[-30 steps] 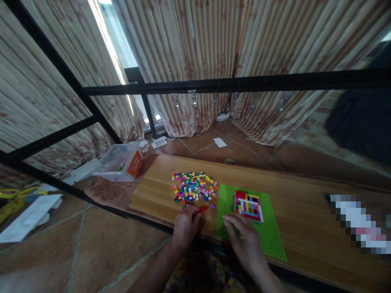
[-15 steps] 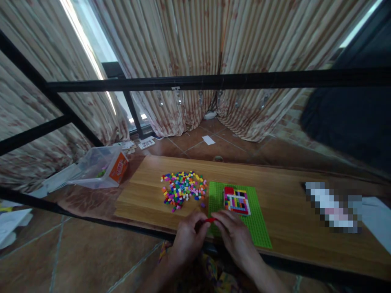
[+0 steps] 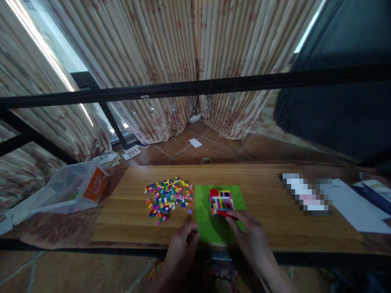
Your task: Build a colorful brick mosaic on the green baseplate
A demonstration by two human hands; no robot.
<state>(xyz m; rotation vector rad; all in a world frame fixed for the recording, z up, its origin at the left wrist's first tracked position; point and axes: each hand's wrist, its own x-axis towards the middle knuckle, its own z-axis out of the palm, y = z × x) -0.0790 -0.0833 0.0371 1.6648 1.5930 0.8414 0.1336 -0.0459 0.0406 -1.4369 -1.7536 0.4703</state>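
Right hand [image 3: 252,232] pinches the right end of the red brick [image 3: 222,213], long axis left-to-right at the near edge of the brick assembly [image 3: 223,200] on the green baseplate [image 3: 210,232]. Left hand [image 3: 182,242] lies farther; grip indeterminable.

Bare wooden tabletop [image 3: 262,183] gives passing room right of center, between the green baseplate [image 3: 207,234] and the pixelated object [image 3: 305,193]. Left of center, the brick pile [image 3: 169,195] blocks a low pass; only 1 thin strip of wood separates it from the baseplate. At lower center, a gap opens between the left hand [image 3: 181,246] and right hand [image 3: 252,230]. The latter, gripping a red piece [image 3: 224,213], obstructs the build [image 3: 222,200] from the lower right. The black rail [image 3: 195,87] spans the upper frame.
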